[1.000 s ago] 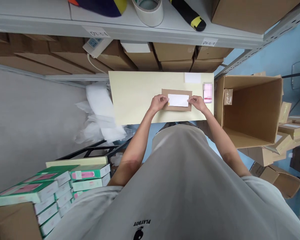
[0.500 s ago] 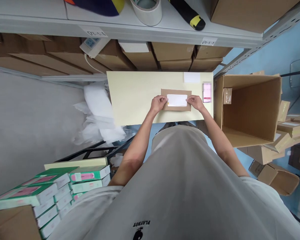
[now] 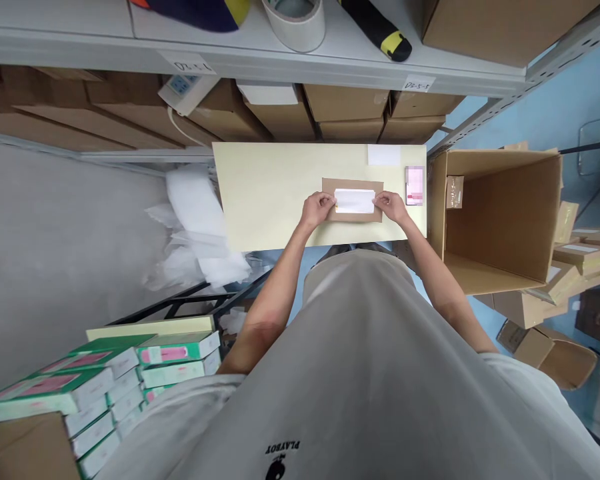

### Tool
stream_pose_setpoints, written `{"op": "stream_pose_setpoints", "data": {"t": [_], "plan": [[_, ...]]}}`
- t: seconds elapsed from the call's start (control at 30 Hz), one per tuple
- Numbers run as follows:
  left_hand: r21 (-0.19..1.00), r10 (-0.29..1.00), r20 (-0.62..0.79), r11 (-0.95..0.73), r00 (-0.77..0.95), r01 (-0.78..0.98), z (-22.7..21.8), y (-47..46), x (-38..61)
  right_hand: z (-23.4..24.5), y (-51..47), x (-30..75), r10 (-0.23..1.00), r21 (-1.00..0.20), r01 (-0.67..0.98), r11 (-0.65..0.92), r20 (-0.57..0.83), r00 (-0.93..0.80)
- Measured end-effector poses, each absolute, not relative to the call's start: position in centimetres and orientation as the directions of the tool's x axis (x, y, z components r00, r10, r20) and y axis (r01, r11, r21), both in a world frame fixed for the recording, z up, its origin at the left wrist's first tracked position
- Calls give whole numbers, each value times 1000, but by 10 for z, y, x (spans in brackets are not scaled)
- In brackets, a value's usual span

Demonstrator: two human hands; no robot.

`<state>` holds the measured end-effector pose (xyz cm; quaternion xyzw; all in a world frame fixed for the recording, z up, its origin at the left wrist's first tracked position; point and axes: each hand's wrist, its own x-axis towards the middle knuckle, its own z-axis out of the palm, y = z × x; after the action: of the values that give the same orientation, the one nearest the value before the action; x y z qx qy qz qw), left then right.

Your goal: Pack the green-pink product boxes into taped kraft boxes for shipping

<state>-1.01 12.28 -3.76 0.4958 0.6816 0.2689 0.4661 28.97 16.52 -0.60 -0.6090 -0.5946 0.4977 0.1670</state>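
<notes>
A flat brown cardboard parcel lies on the pale yellow table. On top of it is a white label. My left hand pinches the label's left end with curled fingers. My right hand pinches its right end the same way. Both hands rest on the parcel's short edges.
A white slip and a pink-faced phone lie at the table's right. A large open carton stands right of the table. Plastic bags hang left. Green-and-white boxes are stacked lower left. Shelves above hold cartons and a tape roll.
The white label looks slightly narrower from front to back now, as if pressed or folded down onto the parcel. Both hands stay at its ends.
</notes>
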Motion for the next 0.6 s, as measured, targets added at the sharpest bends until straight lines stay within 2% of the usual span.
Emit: {"op": "stream_pose_setpoints", "data": {"t": [0.3,0.6], "plan": [[795,950,-277,310,-142,522,-38,117,1,-13,151,277,935,-687,707,-170,-340,-105],[745,963,-215,269,-162,611,-37,111,11,-11,138,268,947,-628,762,-160,-315,-61]]}}
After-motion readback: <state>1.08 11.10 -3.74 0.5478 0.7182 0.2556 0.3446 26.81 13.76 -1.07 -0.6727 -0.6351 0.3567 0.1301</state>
